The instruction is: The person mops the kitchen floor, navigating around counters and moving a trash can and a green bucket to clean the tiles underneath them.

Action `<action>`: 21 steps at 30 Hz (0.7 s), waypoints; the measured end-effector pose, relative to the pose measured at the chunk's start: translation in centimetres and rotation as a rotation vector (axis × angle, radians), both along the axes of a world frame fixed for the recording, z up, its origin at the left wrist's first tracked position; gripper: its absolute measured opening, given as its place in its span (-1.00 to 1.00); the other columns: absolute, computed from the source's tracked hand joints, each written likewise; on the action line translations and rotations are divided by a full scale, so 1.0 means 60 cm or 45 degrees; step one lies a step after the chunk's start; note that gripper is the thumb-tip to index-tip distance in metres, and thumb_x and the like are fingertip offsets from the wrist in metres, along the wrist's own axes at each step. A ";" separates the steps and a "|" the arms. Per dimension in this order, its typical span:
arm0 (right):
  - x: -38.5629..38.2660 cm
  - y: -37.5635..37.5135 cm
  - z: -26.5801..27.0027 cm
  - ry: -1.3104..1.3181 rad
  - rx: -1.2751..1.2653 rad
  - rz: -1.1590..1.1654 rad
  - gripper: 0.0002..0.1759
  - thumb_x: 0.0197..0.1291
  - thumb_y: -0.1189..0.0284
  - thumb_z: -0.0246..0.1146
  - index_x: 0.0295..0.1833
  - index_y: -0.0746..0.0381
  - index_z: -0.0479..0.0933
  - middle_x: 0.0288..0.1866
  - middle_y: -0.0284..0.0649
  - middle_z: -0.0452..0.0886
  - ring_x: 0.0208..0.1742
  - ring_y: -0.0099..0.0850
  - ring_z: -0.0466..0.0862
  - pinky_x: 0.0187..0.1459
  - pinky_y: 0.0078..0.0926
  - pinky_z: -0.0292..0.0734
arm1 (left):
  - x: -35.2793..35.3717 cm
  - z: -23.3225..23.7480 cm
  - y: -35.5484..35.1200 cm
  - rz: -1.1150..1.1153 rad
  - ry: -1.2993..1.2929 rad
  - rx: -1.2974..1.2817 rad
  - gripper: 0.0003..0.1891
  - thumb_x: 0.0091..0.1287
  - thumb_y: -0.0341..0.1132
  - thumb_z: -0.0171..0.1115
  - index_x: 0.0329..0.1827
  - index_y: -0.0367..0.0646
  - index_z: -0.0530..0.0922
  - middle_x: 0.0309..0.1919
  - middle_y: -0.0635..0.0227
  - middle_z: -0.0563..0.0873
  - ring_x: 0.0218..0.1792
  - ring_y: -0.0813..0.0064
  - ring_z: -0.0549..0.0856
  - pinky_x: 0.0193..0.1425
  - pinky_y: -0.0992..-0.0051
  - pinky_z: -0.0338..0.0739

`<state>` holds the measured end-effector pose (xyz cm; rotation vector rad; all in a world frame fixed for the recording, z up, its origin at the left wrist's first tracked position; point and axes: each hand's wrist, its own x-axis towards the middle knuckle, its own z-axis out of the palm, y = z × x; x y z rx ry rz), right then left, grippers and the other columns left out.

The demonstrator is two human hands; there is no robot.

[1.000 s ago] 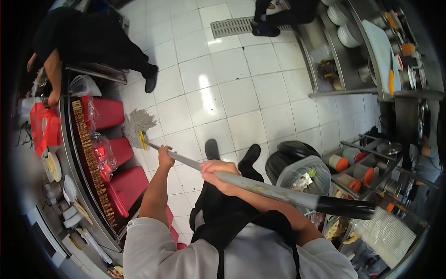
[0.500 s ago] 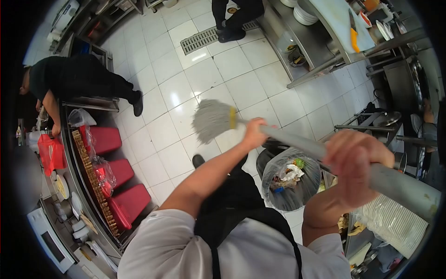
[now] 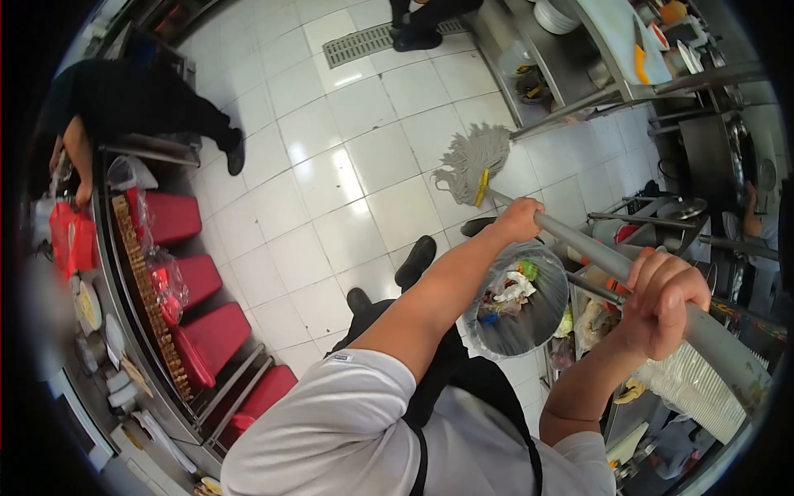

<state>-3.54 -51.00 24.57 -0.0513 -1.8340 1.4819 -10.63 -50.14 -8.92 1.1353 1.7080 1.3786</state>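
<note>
A string mop lies across the view, its grey strands (image 3: pixel 473 157) spread on the white tiles near the counter's foot. A yellow clamp (image 3: pixel 482 188) joins them to a long grey handle (image 3: pixel 591 255). My left hand (image 3: pixel 519 219) is wrapped round the handle's lower part, close to the mop head. Higher up, near the thick end, my right hand (image 3: pixel 666 302) is closed around the same handle. Below the handle stands a bin (image 3: pixel 523 331) lined with a clear bag, with food scraps and paper inside.
Red containers (image 3: pixel 211 339) sit under the left counter, where a co-worker (image 3: pixel 124 107) leans over. Another person's shoes (image 3: pixel 416 39) are by the floor drain (image 3: pixel 360 45). A steel counter (image 3: pixel 562 70) with a knife stands at upper right. Stacked white containers (image 3: pixel 703 393) are at lower right.
The mop head has swung right across the tiles toward the counter, its strands now bunched. My left hand has moved right and slightly up with the handle; my feet have shifted.
</note>
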 end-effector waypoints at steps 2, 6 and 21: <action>-0.001 -0.041 0.006 0.024 -0.024 0.053 -0.76 0.25 0.45 0.22 -0.46 0.22 0.35 -0.66 -0.33 0.37 -0.67 -0.54 0.33 -0.54 -0.50 0.32 | -0.012 0.005 -0.063 0.075 0.032 0.010 -0.72 0.26 -0.20 0.27 -0.47 -0.26 0.59 -0.38 -0.04 0.68 -0.21 -0.12 0.65 -0.06 0.13 0.54; 0.000 -0.142 0.017 0.066 -0.136 0.212 -0.75 0.25 0.46 0.17 -0.48 0.18 0.33 -0.66 -0.36 0.36 -0.66 -0.54 0.34 -0.49 -0.52 0.35 | -0.029 0.003 -0.219 0.254 0.159 0.016 -0.74 0.24 -0.20 0.26 -0.46 -0.24 0.60 -0.39 -0.02 0.69 -0.23 -0.10 0.64 -0.04 0.10 0.53; -0.076 -0.568 -0.101 -0.022 -0.629 0.773 -0.70 0.17 0.50 0.24 -0.58 0.23 0.34 -0.64 -0.27 0.45 -0.63 -0.44 0.45 -0.48 -0.42 0.41 | -0.078 -0.071 -0.912 1.075 0.468 -0.296 -0.78 0.22 -0.30 0.33 -0.51 -0.23 0.56 -0.50 0.03 0.61 -0.30 -0.08 0.60 -0.14 0.08 0.47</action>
